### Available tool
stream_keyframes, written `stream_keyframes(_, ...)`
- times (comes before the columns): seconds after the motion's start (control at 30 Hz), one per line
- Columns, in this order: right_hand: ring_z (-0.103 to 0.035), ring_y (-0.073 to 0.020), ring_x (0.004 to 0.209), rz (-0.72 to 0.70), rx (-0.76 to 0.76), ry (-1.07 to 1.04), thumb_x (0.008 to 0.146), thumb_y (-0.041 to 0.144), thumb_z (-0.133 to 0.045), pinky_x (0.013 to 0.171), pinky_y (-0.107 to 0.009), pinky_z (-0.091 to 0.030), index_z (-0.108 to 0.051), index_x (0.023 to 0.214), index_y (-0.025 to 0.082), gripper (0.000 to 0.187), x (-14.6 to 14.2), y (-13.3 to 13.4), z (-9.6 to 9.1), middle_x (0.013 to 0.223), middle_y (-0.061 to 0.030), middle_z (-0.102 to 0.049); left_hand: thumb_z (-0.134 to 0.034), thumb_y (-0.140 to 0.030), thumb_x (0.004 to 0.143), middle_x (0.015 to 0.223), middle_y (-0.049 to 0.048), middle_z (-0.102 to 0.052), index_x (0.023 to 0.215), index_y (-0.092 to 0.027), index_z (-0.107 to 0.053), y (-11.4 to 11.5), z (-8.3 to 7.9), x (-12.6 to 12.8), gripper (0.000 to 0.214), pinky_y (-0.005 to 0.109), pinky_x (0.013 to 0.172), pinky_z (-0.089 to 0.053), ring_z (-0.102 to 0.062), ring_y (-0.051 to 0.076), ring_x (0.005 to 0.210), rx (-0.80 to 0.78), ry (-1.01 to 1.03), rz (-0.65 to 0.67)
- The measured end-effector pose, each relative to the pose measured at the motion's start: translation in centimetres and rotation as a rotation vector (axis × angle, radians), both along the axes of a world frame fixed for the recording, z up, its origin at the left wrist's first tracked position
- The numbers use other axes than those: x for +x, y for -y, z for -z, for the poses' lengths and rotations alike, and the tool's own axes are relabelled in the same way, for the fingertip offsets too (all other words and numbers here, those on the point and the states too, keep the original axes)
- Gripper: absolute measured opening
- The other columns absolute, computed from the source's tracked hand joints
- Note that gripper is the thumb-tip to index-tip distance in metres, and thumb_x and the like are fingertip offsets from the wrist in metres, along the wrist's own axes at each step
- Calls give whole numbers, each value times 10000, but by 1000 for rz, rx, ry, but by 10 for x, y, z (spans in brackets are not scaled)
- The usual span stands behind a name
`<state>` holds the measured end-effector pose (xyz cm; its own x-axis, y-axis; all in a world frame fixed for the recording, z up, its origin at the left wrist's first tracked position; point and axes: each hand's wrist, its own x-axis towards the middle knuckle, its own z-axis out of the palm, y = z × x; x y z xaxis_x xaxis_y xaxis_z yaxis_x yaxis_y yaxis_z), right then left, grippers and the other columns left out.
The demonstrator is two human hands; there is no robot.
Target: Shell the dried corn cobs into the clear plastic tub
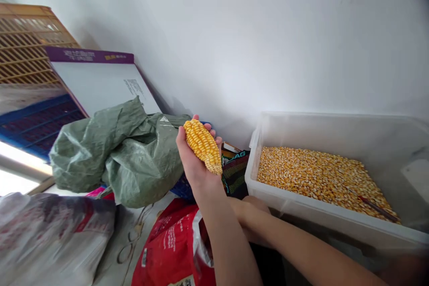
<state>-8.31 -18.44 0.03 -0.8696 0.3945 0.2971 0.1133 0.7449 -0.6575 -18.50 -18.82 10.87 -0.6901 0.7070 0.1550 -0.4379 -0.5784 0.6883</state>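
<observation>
My left hand (194,161) is raised with its fingers wrapped round a yellow corn cob (203,145), which is full of kernels and tilts up to the left. My right hand (253,214) is lower, just behind my left forearm, between a red bag (170,241) and a clear plastic bin (268,192). Its fingers are hidden, so I cannot make out whether it holds anything. Loose yellow kernels (318,174) cover the bottom of the bin, and a thin reddish stick (378,208) lies on them at the right.
A crumpled green woven sack (124,152) lies to the left of the cob. A white printed sack (50,232) fills the lower left, with scissors (130,241) beside it. A purple-edged white box (100,80), a yellow crate (27,40) and a blue crate (40,125) lean against the white wall. A black mesh bag (234,172) sits by the bin.
</observation>
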Motion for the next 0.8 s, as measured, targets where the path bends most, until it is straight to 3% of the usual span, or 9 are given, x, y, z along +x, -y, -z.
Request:
stream_keyframes(0.13,-653,-179,669,102,-212,-123,935,456,-432,623,-301,-513,-660,962,173,365,12,-34,-33,712,-75,-691,-517,-526,830,861,34,-648,1087,-235,-599,-13,5,3,397,203,613,-489,-613,109,686,-16,-11,35)
stream_keyframes(0.23,-662,-172,662,190,-438,-186,948,513,-366,592,-284,-525,-638,1033,174,443,39,-63,-53,754,-80,-702,-547,-473,816,930,50,-662,1103,-220,-583,-31,9,15,384,214,615,-491,-618,115,684,-35,-10,76)
stream_keyframes(0.33,-676,-175,662,219,-717,-207,946,562,-314,538,-270,-534,-603,1083,175,503,69,-85,-63,810,-88,-710,-547,-422,804,942,56,-667,1107,-203,-572,-53,15,36,375,245,651,-505,-629,130,691,-73,24,172)
stream_keyframes(0.43,-682,-175,661,196,-857,-225,924,581,-368,502,-256,-538,-582,1081,176,485,88,-97,-64,872,-93,-711,-546,-403,783,860,42,-658,1058,-193,-573,-75,23,59,347,279,680,-514,-634,143,680,-113,85,271)
stream_keyframes(0.57,-669,-158,660,262,-851,-235,907,505,-483,528,-250,-551,-576,1073,169,386,101,-102,-58,879,-84,-701,-677,-395,694,774,31,-636,989,-170,-557,-96,40,81,390,265,652,-510,-627,137,639,-207,58,328)
stream_keyframes(0.67,-655,-141,678,262,-725,-233,906,451,-513,586,-251,-552,-618,1035,153,342,114,-113,-55,866,-82,-693,-766,-289,616,756,28,-641,971,-170,-541,-106,54,89,436,244,611,-502,-630,138,629,-262,-56,359)
stream_keyframes(0.8,-649,-123,673,151,-564,3,911,399,-501,576,-226,-517,-668,971,152,304,151,-160,-42,835,-77,-700,-736,-306,654,665,19,-617,892,-155,-530,-116,65,91,348,278,597,-520,-634,158,605,-361,-32,430)
